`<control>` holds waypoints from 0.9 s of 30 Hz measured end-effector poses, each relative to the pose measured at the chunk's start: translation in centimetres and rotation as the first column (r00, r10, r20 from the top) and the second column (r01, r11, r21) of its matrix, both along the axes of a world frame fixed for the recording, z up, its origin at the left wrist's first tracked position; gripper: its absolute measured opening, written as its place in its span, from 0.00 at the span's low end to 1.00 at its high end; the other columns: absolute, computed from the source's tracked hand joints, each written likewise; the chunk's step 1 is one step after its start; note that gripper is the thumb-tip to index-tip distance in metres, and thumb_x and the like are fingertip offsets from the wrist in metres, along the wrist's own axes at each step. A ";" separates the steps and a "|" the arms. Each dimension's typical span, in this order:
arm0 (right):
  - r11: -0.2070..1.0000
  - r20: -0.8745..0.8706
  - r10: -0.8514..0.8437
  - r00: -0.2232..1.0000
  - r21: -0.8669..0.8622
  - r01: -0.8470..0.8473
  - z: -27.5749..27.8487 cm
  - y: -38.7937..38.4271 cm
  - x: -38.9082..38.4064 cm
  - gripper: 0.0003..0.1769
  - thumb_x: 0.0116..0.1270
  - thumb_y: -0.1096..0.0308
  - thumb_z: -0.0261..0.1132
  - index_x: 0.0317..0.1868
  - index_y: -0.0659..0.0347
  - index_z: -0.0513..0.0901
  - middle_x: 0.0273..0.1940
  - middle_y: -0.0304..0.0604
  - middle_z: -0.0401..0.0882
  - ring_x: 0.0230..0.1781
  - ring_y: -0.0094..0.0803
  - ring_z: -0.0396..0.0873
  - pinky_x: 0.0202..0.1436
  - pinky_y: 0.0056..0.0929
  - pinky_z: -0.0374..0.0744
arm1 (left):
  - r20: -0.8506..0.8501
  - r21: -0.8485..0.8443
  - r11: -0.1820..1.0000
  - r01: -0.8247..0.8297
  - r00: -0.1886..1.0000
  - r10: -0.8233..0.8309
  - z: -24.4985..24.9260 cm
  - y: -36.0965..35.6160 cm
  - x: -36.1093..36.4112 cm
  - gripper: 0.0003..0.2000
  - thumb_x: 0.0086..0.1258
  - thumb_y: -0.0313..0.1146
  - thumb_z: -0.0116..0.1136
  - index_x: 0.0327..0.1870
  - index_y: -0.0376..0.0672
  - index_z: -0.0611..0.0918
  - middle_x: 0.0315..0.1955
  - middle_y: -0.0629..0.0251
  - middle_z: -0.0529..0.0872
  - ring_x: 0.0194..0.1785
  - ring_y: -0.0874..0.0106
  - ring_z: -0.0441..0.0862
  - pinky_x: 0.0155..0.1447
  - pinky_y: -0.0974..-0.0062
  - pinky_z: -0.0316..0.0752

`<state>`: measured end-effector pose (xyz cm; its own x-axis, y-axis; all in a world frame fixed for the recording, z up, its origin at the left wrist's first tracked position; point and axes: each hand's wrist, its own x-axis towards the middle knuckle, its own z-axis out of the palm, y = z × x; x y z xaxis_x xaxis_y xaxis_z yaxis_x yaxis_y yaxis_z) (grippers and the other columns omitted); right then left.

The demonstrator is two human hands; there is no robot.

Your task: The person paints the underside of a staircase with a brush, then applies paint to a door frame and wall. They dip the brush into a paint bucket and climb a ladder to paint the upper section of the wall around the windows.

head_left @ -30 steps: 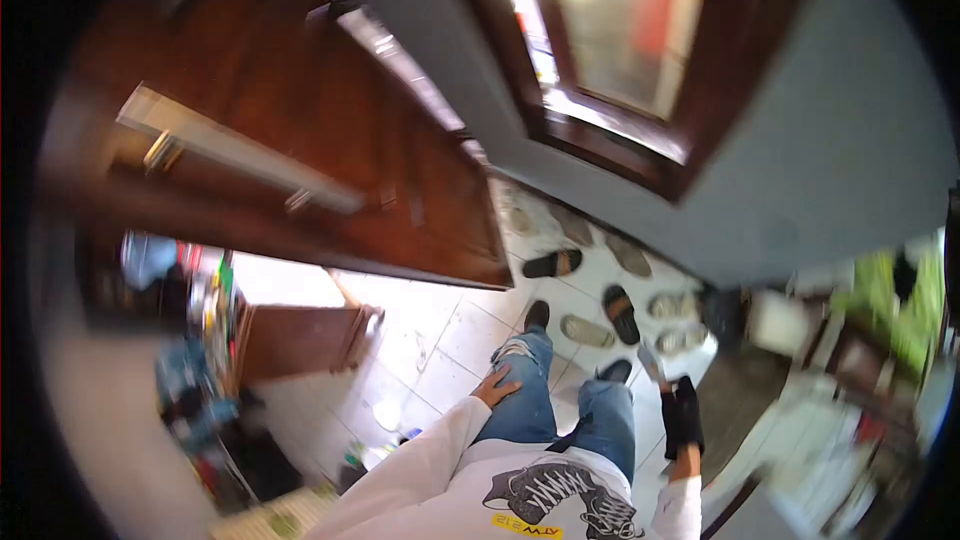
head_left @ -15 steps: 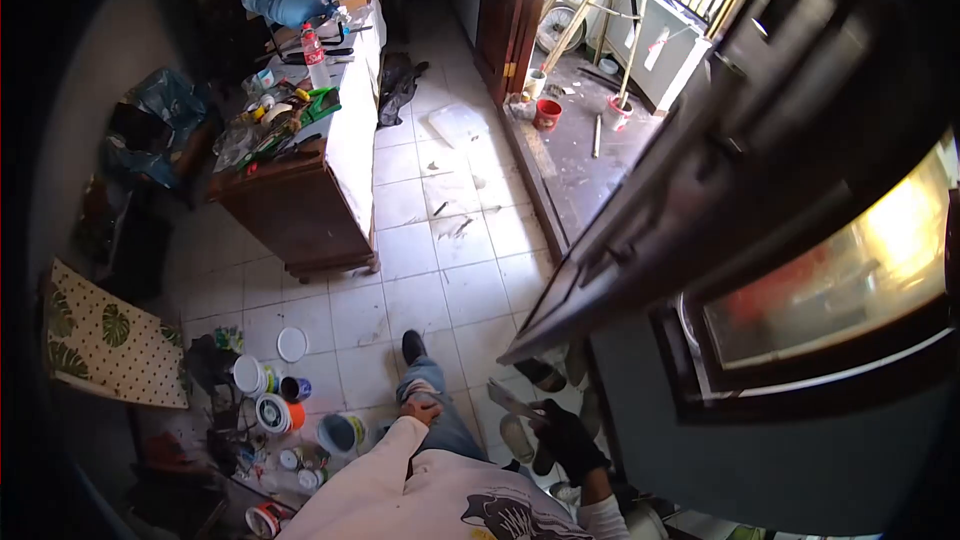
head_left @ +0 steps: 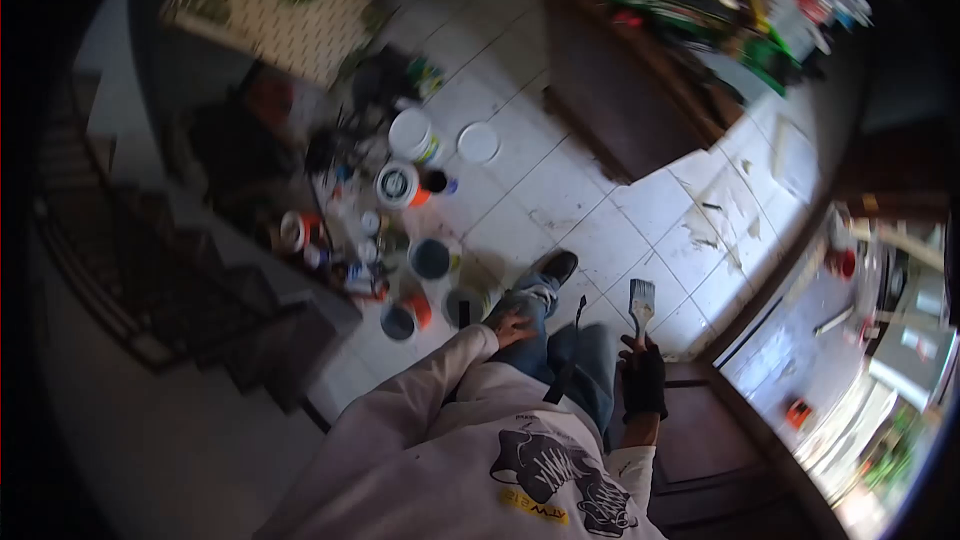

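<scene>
My right hand, in a dark fingerless glove, holds a paintbrush by its handle, bristles pointing away from me over the tiled floor. My left hand rests bare on my leg near the knee, fingers apart and holding nothing visible. In front and to the left of that hand stand an open bucket and a second bucket with an orange side.
Paint tubs, a white lid and small cans lie at the left. A cluttered wooden cabinet stands ahead. Stairs are at far left, a brown door and doorway at right.
The view has swung left, bringing the stairs and more buckets into sight. My right hand now holds the brush farther forward and upright in view. My left hand remains on my leg.
</scene>
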<state>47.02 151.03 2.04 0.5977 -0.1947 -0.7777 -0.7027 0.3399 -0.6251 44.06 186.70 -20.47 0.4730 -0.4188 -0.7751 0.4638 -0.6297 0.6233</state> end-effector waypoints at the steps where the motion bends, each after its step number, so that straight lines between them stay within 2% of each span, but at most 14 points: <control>1: 0.998 -0.013 0.050 0.999 0.026 -0.050 0.2 -1.1 1.7 0.23 0.88 0.56 0.61 0.69 0.65 0.77 0.54 0.48 0.89 0.37 0.24 0.79 0.34 0.23 0.78 | -0.001 -0.068 0.993 0.096 0.995 -0.096 1.5 -0.5 1.8 0.41 0.65 0.75 0.65 0.76 0.61 0.83 0.88 0.47 0.55 0.90 0.47 0.51 0.92 0.54 0.44; 3: 0.985 -0.040 0.167 0.985 0.050 -0.165 -0.8 -3.3 4.2 0.22 0.87 0.57 0.62 0.71 0.63 0.76 0.56 0.49 0.88 0.37 0.26 0.81 0.34 0.23 0.79 | 0.005 -0.137 0.985 0.104 0.995 -0.105 6.0 -3.3 0.9 0.42 0.65 0.74 0.67 0.76 0.57 0.83 0.89 0.49 0.55 0.90 0.49 0.51 0.92 0.55 0.43; 5: 0.978 -0.104 0.202 0.974 -0.024 -0.206 -2.3 -4.6 6.0 0.22 0.86 0.60 0.62 0.73 0.61 0.74 0.54 0.51 0.89 0.35 0.29 0.83 0.33 0.24 0.79 | 0.035 0.138 0.938 -0.318 0.948 0.316 9.5 -5.2 0.1 0.25 0.81 0.57 0.61 0.73 0.59 0.85 0.83 0.52 0.69 0.88 0.51 0.60 0.90 0.56 0.51; 6: 0.970 -0.127 0.225 0.966 -0.066 -0.235 -4.1 -5.7 7.1 0.23 0.85 0.64 0.62 0.75 0.57 0.72 0.49 0.56 0.90 0.29 0.33 0.87 0.27 0.26 0.79 | 0.052 0.055 0.896 -0.440 0.898 0.437 9.7 -5.4 -0.7 0.27 0.82 0.53 0.62 0.75 0.49 0.83 0.81 0.50 0.73 0.86 0.56 0.65 0.88 0.58 0.57; 7: 0.967 -0.101 0.231 0.968 -0.081 -0.240 -5.1 -6.3 7.8 0.24 0.83 0.68 0.63 0.75 0.57 0.72 0.47 0.56 0.91 0.28 0.34 0.86 0.27 0.26 0.80 | 0.050 0.061 0.867 -0.494 0.869 0.492 10.0 -5.8 -2.0 0.27 0.82 0.53 0.62 0.75 0.49 0.83 0.81 0.50 0.73 0.86 0.56 0.65 0.88 0.58 0.57; 9: 0.950 -0.113 0.297 0.948 -0.063 -0.305 -4.7 -6.8 10.6 0.23 0.82 0.70 0.64 0.74 0.58 0.74 0.47 0.54 0.91 0.28 0.33 0.86 0.27 0.26 0.81 | 0.002 -0.066 0.507 -0.859 0.508 0.861 10.1 -5.8 -3.7 0.29 0.75 0.55 0.69 0.69 0.45 0.87 0.71 0.53 0.85 0.77 0.57 0.78 0.81 0.63 0.69; 10: 0.884 -0.088 0.420 0.903 -0.187 -0.429 -3.8 -6.7 11.5 0.20 0.82 0.70 0.64 0.71 0.59 0.78 0.45 0.52 0.91 0.28 0.31 0.86 0.28 0.25 0.80 | 0.095 -0.031 0.370 -0.929 0.365 0.926 8.5 -6.3 -5.6 0.25 0.74 0.53 0.71 0.61 0.44 0.91 0.58 0.54 0.93 0.64 0.58 0.89 0.72 0.63 0.79; 12: 0.838 -0.094 0.482 0.871 -0.241 -0.489 -3.2 -7.0 14.5 0.19 0.84 0.66 0.61 0.71 0.58 0.79 0.46 0.54 0.91 0.28 0.33 0.86 0.27 0.25 0.79 | 0.218 0.171 0.202 -0.964 0.237 0.947 8.0 -6.5 -8.2 0.19 0.74 0.49 0.70 0.54 0.43 0.93 0.51 0.57 0.96 0.59 0.57 0.91 0.66 0.63 0.82; 14: 0.769 -0.047 0.566 0.823 -0.330 -0.547 -2.4 -6.4 16.3 0.18 0.85 0.64 0.59 0.69 0.58 0.81 0.46 0.54 0.91 0.28 0.33 0.86 0.27 0.25 0.79 | 0.334 0.265 0.049 -0.963 0.140 0.932 7.9 -6.2 -10.8 0.19 0.74 0.50 0.70 0.51 0.43 0.94 0.49 0.56 0.96 0.55 0.57 0.93 0.63 0.62 0.84; 16: 0.659 -0.045 0.672 0.740 -0.420 -0.624 -1.0 -4.5 18.2 0.19 0.84 0.67 0.60 0.70 0.60 0.81 0.45 0.49 0.91 0.32 0.30 0.87 0.30 0.25 0.80 | 0.305 0.288 -0.120 -0.950 -0.028 0.952 8.4 -5.9 -13.0 0.18 0.77 0.45 0.68 0.53 0.38 0.92 0.45 0.57 0.96 0.48 0.64 0.93 0.58 0.64 0.85; 17: 0.629 -0.040 0.705 0.708 -0.428 -0.650 -0.5 -3.3 19.2 0.19 0.84 0.68 0.61 0.71 0.60 0.80 0.45 0.48 0.90 0.33 0.29 0.87 0.32 0.25 0.81 | 0.296 0.286 -0.146 -0.947 -0.057 0.953 8.3 -5.8 -13.8 0.18 0.77 0.45 0.68 0.53 0.38 0.92 0.45 0.57 0.96 0.48 0.64 0.93 0.58 0.64 0.85; 19: 0.543 -0.048 0.777 0.628 -0.453 -0.707 -0.4 -1.9 20.2 0.19 0.84 0.68 0.61 0.71 0.60 0.80 0.45 0.47 0.90 0.34 0.29 0.88 0.33 0.25 0.81 | 0.203 0.376 -0.412 -0.830 -0.361 0.910 7.9 -6.0 -15.8 0.18 0.77 0.44 0.66 0.53 0.37 0.92 0.44 0.57 0.96 0.45 0.65 0.92 0.54 0.62 0.86; 23: 0.380 -0.076 0.876 0.477 -0.500 -0.778 -1.3 2.5 21.6 0.21 0.83 0.64 0.64 0.70 0.61 0.79 0.46 0.46 0.90 0.34 0.29 0.88 0.33 0.26 0.81 | 0.157 0.450 -0.465 -0.762 -0.445 0.882 5.1 -7.1 -19.2 0.19 0.77 0.44 0.66 0.54 0.36 0.92 0.42 0.57 0.95 0.43 0.65 0.92 0.51 0.62 0.87; 27: 0.296 -0.113 0.906 0.407 -0.520 -0.801 -2.7 7.7 22.0 0.20 0.82 0.63 0.67 0.67 0.61 0.79 0.39 0.45 0.90 0.31 0.28 0.87 0.31 0.24 0.80 | 0.147 0.458 -0.458 -0.762 -0.443 0.884 3.9 -5.9 -19.7 0.20 0.77 0.48 0.65 0.55 0.40 0.93 0.41 0.59 0.96 0.40 0.65 0.92 0.52 0.62 0.87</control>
<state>69.06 158.75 -0.71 0.7402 0.2493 -0.6245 -0.2847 -0.7252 -0.6270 24.37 180.76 -16.62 -0.2564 0.5398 -0.8018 0.5685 0.7551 0.3266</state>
